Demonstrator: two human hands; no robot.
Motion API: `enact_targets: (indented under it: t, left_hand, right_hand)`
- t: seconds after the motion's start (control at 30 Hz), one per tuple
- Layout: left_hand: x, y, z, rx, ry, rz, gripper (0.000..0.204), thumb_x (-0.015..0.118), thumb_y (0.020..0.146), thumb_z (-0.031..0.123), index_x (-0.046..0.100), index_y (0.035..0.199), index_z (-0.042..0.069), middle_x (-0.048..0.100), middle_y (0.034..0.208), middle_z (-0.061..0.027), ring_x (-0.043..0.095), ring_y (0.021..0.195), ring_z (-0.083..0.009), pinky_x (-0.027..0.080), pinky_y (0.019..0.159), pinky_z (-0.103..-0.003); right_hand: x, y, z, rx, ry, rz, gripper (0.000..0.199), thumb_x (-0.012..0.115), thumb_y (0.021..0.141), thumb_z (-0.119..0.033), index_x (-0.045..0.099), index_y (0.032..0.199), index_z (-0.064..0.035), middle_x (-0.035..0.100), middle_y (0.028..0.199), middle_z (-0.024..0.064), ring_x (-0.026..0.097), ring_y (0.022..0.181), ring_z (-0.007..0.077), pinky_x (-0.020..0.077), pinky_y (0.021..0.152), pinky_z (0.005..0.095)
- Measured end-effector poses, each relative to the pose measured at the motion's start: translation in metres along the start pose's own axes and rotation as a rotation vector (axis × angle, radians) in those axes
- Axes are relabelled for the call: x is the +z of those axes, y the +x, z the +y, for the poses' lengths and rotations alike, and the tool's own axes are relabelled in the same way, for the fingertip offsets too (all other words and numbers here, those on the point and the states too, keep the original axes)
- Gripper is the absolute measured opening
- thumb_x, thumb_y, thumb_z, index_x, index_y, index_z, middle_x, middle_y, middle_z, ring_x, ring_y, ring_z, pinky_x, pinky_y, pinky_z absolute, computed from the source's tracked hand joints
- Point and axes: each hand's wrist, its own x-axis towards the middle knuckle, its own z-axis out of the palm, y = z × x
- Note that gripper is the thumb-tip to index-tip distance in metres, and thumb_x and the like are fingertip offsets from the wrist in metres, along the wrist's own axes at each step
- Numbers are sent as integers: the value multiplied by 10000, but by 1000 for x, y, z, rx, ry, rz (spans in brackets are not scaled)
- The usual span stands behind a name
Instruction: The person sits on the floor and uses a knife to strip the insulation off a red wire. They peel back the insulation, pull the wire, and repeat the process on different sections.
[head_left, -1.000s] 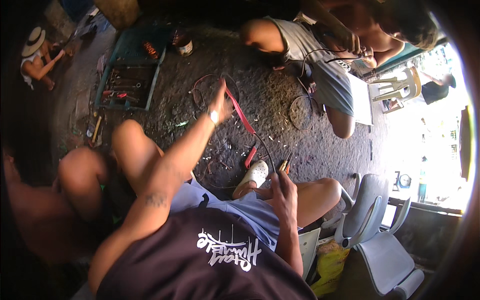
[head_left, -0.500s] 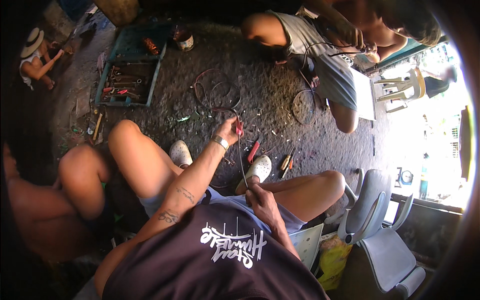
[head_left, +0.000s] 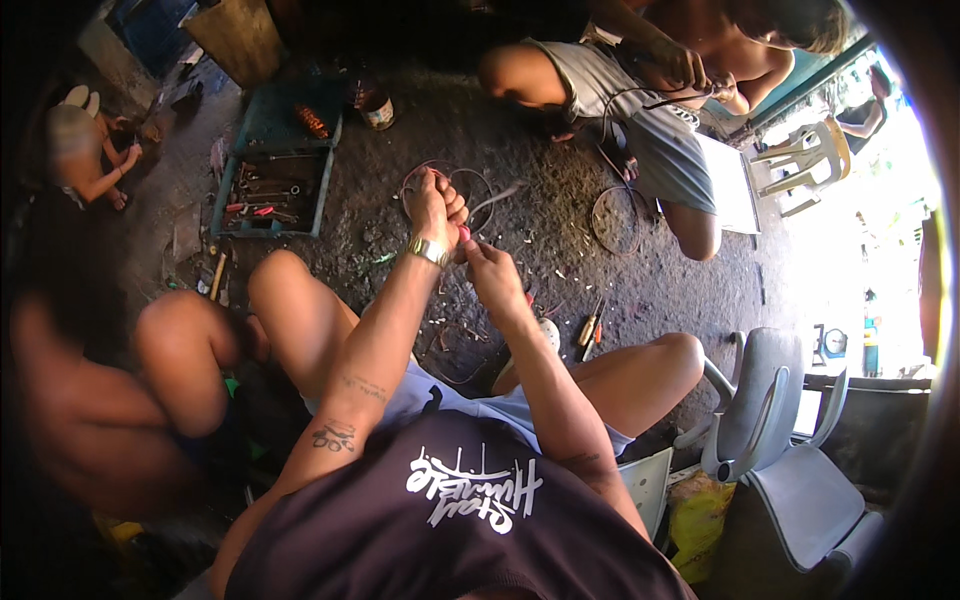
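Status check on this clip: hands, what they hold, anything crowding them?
Left hand fisted on thin wire. Right hand pinching a small red-handled piece beside it, hands touching. Loose wire coils on the ground behind; nothing blocking.

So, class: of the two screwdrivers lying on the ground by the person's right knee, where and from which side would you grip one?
Grip a screwdriver by its thick handle, the lower end, coming from above. Both lie flat on the ground, shafts pointing away, and the right hand is nearest.
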Motion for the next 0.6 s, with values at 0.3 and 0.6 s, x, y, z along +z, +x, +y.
enact_targets:
  t: [0.3,0.6]
  left_hand:
    - [-1,111,67,255,-31,398,435,413,1052,522,409,807,163,278,562,22,262,432,-123,200,418,-284]
    - [50,133,139,329,109,585,504,446,1048,532,502,868,65,473,601,-54,424,420,-185,302,395,-283]
  right_hand:
    - [16,-56,-29,-211,-71,113,437,518,1047,-349,652,876,32,522,609,130,506,563,213,397,559,408]
    - [-47,-188,-33,-89,-91,42,325,525,1063,-228,588,891,42,497,586,148,449,525,180,390,528,375]
